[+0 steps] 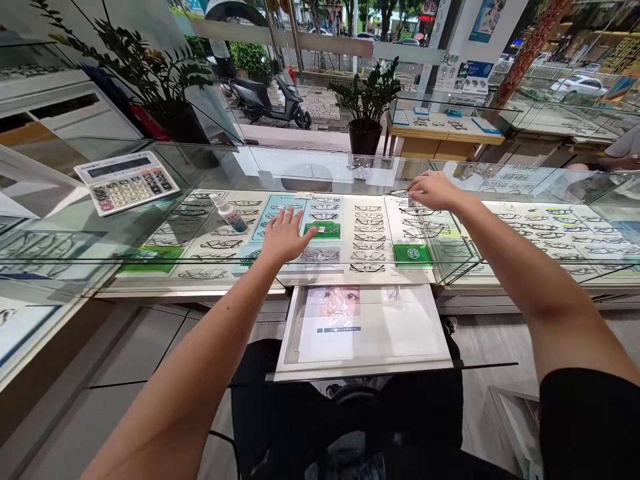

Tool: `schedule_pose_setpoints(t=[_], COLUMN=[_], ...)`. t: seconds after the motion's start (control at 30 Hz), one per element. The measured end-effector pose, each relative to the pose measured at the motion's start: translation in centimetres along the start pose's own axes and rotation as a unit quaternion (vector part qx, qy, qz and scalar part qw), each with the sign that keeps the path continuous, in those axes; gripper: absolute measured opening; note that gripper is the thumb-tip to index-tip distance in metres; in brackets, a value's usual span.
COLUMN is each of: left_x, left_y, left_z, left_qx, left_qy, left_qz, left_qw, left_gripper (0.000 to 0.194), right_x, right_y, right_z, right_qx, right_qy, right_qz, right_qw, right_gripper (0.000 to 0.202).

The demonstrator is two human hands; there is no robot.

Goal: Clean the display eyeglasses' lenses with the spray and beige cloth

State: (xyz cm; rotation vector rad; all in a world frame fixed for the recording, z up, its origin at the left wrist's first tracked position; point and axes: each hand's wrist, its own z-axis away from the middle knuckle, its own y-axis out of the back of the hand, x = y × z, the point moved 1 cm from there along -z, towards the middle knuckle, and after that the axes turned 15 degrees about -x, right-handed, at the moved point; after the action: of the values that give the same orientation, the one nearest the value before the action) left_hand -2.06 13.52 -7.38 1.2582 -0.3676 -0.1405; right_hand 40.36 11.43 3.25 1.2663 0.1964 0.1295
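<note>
While your left hand point(286, 235) lies over the glass counter point(235, 175) with its fingers spread wide and nothing in its hold, your right hand point(434, 191) reaches to the far side of the display, its fingers bent and drawn close together. You have its fingertips right by a dark-rimmed pair of glasses point(399, 193) near the back of the display; whether they grip it, I cannot tell.

Just beyond your left thumb, a green card point(323, 231) carries pale marks too small to read. Nearer you than your right hand, a second green card point(413, 253) bears a white round emblem whose detail is lost. Between your hands runs a column of spectacle frames point(369, 237).

To the left of your left hand, a spray bottle point(229, 213) stands with a label you cannot read from here; farther left rests a calculator point(127, 183), its key markings too small to make out. Before your lap, the drawer point(363, 369) is pulled out, holding a sheet point(330, 339) printed with part of a face and a dark blue strip of illegible lettering. Beyond the counter, a blue-and-white notice point(473, 77) bears print too tiny to read.
</note>
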Motion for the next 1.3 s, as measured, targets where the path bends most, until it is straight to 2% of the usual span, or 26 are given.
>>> schedule_pose_setpoints(t=[0.13,0.27,0.4,0.53,0.83,0.93,1.03,1.07,1.1,1.13,1.17,1.2,1.23,1.3], left_x=[-0.1,0.0,0.1,0.2,0.1,0.1,0.0,-0.1,-0.1,-0.2,-0.2,-0.2,-0.2,-0.2], left_y=[0.0,0.0,0.0,0.1,0.0,0.0,-0.1,-0.2,-0.3,-0.3,-0.3,-0.4,-0.4,-0.3], left_z=[0.0,0.0,0.0,0.1,0.0,0.0,-0.1,-0.2,-0.2,-0.3,-0.3,-0.3,-0.3,-0.3], left_qx=[0.001,-0.003,-0.011,-0.010,-0.009,-0.008,-0.009,-0.009,-0.008,-0.006,-0.004,-0.003,-0.003,-0.007], left_qy=[0.002,0.004,0.009,0.014,0.007,0.008,0.010,0.010,0.008,0.005,0.002,0.000,0.000,0.000], left_qz=[-0.004,-0.009,-0.018,-0.025,-0.005,-0.001,-0.003,-0.004,-0.004,-0.002,0.001,0.004,0.007,0.009], left_qw=[1.000,1.000,1.000,1.000,1.000,1.000,1.000,1.000,1.000,1.000,1.000,1.000,1.000,1.000], left_gripper=[0.093,0.092,0.092,0.091,0.091,0.092,0.093,0.093,0.094,0.094,0.094,0.094,0.094,0.094], right_x=[4.3,6.0,7.0,7.4,6.4,5.6,2.5,0.6,-1.7,-4.3,-7.2,-10.0,-12.7,-17.1], right_y=[-1.6,-3.1,-3.4,-2.9,-4.1,-3.7,-2.5,-2.0,-1.6,-1.4,-1.5,-2.0,-2.9,-5.7], right_z=[-3.5,-5.0,-5.6,-5.9,-4.8,-4.0,-1.9,-0.7,0.9,2.6,4.5,6.4,8.1,10.5], right_qx=[0.005,0.013,0.029,0.050,0.012,0.012,0.049,0.072,0.127,0.152,0.138,0.091,0.015,-0.155], right_qy=[-0.055,-0.074,-0.088,-0.101,-0.095,-0.095,-0.093,-0.081,-0.049,-0.010,0.033,0.074,0.111,0.160], right_qz=[0.013,0.014,0.015,0.012,0.004,-0.006,-0.022,-0.029,-0.062,-0.105,-0.147,-0.176,-0.180,-0.116], right_qw=[0.998,0.997,0.996,0.993,0.995,0.995,0.994,0.994,0.989,0.983,0.979,0.977,0.977,0.968], right_gripper=[0.054,0.053,0.057,0.060,0.057,0.054,0.048,0.044,0.036,0.028,0.020,0.015,0.014,0.022])
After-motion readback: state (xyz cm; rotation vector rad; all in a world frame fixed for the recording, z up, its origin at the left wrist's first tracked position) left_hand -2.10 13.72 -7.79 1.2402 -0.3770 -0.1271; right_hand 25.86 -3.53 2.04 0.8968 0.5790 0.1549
